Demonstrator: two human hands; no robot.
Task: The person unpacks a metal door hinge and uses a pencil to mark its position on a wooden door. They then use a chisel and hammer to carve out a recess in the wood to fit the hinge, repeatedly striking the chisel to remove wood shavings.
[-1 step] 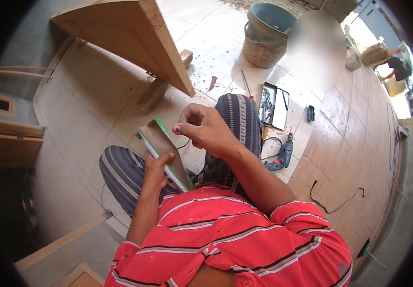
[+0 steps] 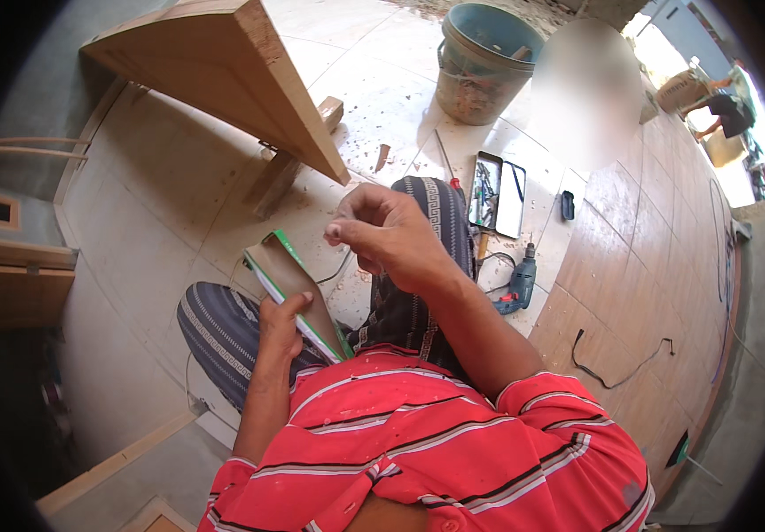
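Observation:
My left hand [image 2: 281, 324] is closed round the side of a long, narrow cardboard box [image 2: 292, 279] with green and white edges and a plain brown inside. The box stands tilted between my knees, its near end against my shirt. Above and to the right of its far end, my right hand [image 2: 382, 232] is raised, thumb and curled fingers pinched together. Whatever it may hold is too small or hidden to make out. By my right knee lie a power drill [image 2: 519, 282] and an open metal case [image 2: 497, 197] with small items in it.
A wooden door panel [image 2: 223, 80] leans over a wood block [image 2: 278, 182] ahead on the left. A dirty bucket [image 2: 480, 66] stands ahead. A red-handled screwdriver [image 2: 447, 164], a small dark case [image 2: 568, 206] and a black cable [image 2: 608, 383] lie on the floor. Another person [image 2: 730, 111] bends far right.
The view has shifted slightly, so the floor things sit a little farther left. My right hand stays pinched above the box, and my left hand keeps its grip.

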